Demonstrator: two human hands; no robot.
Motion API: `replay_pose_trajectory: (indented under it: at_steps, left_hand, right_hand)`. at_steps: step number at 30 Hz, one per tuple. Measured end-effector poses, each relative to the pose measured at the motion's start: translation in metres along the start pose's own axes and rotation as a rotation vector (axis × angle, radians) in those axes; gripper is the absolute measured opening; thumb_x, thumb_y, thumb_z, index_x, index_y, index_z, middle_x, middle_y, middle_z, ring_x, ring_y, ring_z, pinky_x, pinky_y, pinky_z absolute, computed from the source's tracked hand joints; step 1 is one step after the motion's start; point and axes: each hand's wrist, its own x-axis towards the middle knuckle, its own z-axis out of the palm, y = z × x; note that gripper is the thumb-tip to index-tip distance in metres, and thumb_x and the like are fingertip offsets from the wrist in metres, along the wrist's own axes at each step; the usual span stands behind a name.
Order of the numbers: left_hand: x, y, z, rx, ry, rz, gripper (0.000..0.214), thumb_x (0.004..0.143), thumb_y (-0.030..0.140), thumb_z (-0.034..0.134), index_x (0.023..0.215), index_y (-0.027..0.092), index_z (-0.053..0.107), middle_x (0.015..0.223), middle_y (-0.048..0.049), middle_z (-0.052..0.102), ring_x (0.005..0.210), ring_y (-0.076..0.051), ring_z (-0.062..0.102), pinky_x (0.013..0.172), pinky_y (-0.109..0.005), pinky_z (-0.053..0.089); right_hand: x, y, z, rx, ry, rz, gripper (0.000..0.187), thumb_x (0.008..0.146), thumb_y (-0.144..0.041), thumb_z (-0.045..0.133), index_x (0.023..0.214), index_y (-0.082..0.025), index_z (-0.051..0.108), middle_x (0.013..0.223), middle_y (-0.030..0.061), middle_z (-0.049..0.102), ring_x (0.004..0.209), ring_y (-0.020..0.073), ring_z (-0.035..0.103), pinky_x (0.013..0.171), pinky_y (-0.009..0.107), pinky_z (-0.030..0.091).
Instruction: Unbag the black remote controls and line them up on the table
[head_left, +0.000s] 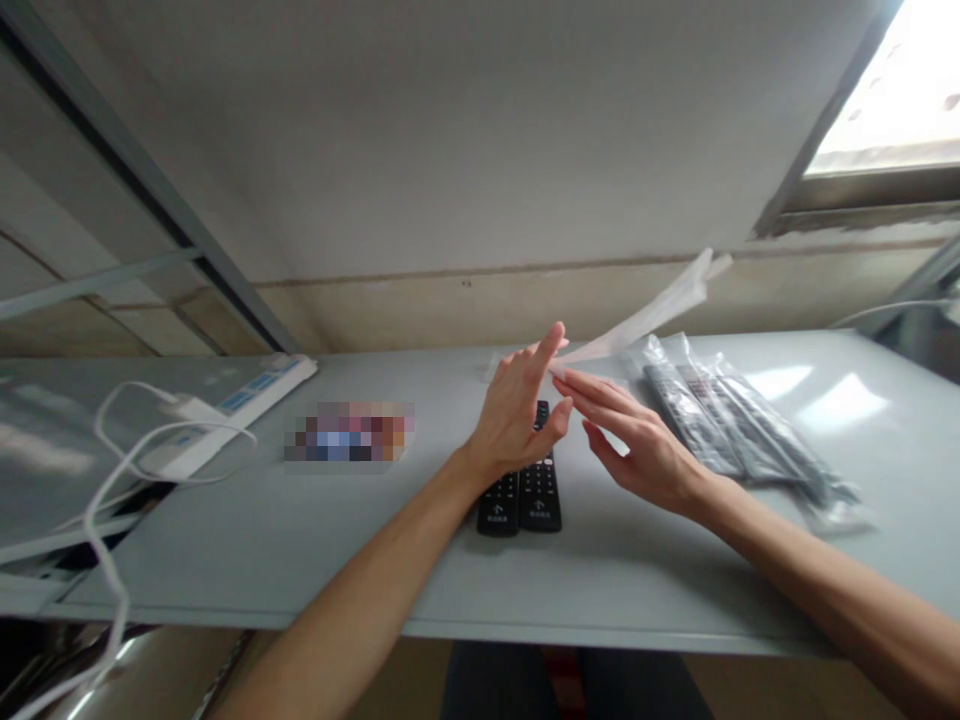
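My left hand [517, 410] and my right hand [637, 445] meet above the grey table [300, 540], both pinching the near end of a clear plastic bag [652, 310] that sticks up and away to the right. The fingers of both hands are pressed on the bag's edge. Directly below the hands lie two black remote controls [525, 490] side by side, partly hidden by my left hand.
A pile of remotes sealed in clear bags [742, 425] lies on the right of the table. A white power strip [240, 405] with white cables [112, 470] sits at the left. A blurred patch [349, 432] lies left of centre. A wall stands behind the table.
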Motion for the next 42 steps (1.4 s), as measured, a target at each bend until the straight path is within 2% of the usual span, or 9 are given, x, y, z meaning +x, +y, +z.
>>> replay_pose_trajectory:
  at_steps: [7,13,18,21,24,29,33,38,42]
  left_hand:
    - [0.001,0.000,0.000,-0.035,-0.069,-0.051,0.071,0.107,0.039,0.041,0.169,0.023,0.009,0.160,-0.0184,0.047,0.140,-0.031,0.053,0.114,-0.052,0.043]
    - [0.002,0.004,-0.004,-0.005,-0.098,-0.044,0.068,0.106,0.034,0.038,0.168,0.027,0.013,0.158,-0.0160,0.049,0.144,-0.031,0.049,0.118,-0.053,0.039]
    - [0.002,0.007,-0.005,0.038,-0.115,-0.032,0.060,0.106,0.022,0.032,0.165,0.027,0.022,0.156,-0.0138,0.052,0.142,-0.028,0.051,0.118,-0.050,0.040]
    - [0.002,0.006,-0.005,0.057,-0.141,-0.035,0.062,0.104,0.015,0.030,0.165,0.026,0.027,0.155,-0.0124,0.055,0.142,-0.026,0.052,0.119,-0.049,0.040]
    - [0.003,0.001,-0.007,0.123,-0.160,-0.049,0.060,0.101,0.009,0.032,0.158,0.025,0.042,0.152,-0.0087,0.061,0.147,-0.024,0.049,0.123,-0.050,0.035]
    - [-0.002,-0.012,-0.006,0.235,-0.146,-0.094,0.057,0.096,-0.003,0.033,0.136,0.020,0.066,0.137,-0.0051,0.073,0.151,-0.022,0.046,0.126,-0.053,0.031]
    - [-0.005,-0.021,-0.002,0.249,-0.103,-0.148,0.054,0.091,-0.008,0.037,0.124,0.018,0.072,0.126,-0.0048,0.078,0.145,-0.022,0.054,0.123,-0.052,0.036]
    - [-0.007,-0.026,0.000,0.284,-0.051,-0.234,0.047,0.088,-0.008,0.045,0.114,0.017,0.076,0.113,-0.0051,0.081,0.138,-0.023,0.059,0.121,-0.050,0.041]
    - [-0.008,-0.031,-0.001,0.312,-0.041,-0.299,0.045,0.087,-0.006,0.045,0.108,0.017,0.077,0.107,-0.0058,0.081,0.136,-0.026,0.060,0.116,-0.055,0.046]
  right_hand:
    - [-0.004,0.005,0.001,-0.089,-0.059,0.011,0.093,0.089,0.009,0.046,0.169,-0.034,0.028,0.167,0.0063,0.045,0.157,0.0293,0.039,0.125,0.062,0.042]
    - [-0.010,0.005,0.003,-0.056,-0.206,0.092,0.079,0.086,0.005,0.054,0.152,-0.037,0.059,0.172,-0.0003,0.035,0.156,0.0339,0.039,0.123,0.063,0.042]
    - [-0.015,0.006,0.003,-0.067,-0.202,0.167,0.062,0.085,0.002,0.058,0.127,-0.039,0.078,0.159,-0.0004,0.056,0.147,0.0352,0.053,0.119,0.066,0.046]
    - [-0.019,0.008,0.005,-0.074,-0.187,0.270,0.052,0.088,-0.003,0.060,0.121,-0.038,0.081,0.134,0.0028,0.075,0.126,0.0320,0.071,0.110,0.056,0.058]
    - [-0.018,0.010,0.006,-0.117,-0.096,0.324,0.049,0.094,-0.010,0.056,0.129,-0.036,0.077,0.115,0.0036,0.081,0.114,0.0291,0.076,0.104,0.051,0.062]
    - [-0.010,0.021,0.003,-0.138,0.205,0.424,0.069,0.098,-0.024,0.060,0.164,-0.028,0.039,0.148,0.0145,0.063,0.134,0.0345,0.062,0.113,0.058,0.053]
    - [-0.011,0.031,0.000,-0.052,0.334,0.506,0.086,0.098,-0.036,0.068,0.169,-0.028,0.020,0.133,0.0167,0.067,0.112,0.0331,0.070,0.101,0.056,0.059]
    - [-0.007,0.026,-0.004,0.018,0.421,0.520,0.083,0.095,-0.038,0.072,0.164,-0.035,0.027,0.128,0.0118,0.066,0.102,0.0272,0.069,0.085,0.046,0.063]
    - [-0.001,0.018,-0.008,0.052,0.447,0.489,0.032,0.096,-0.034,0.069,0.127,-0.031,0.067,0.124,0.0089,0.065,0.105,0.0237,0.066,0.078,0.038,0.061]
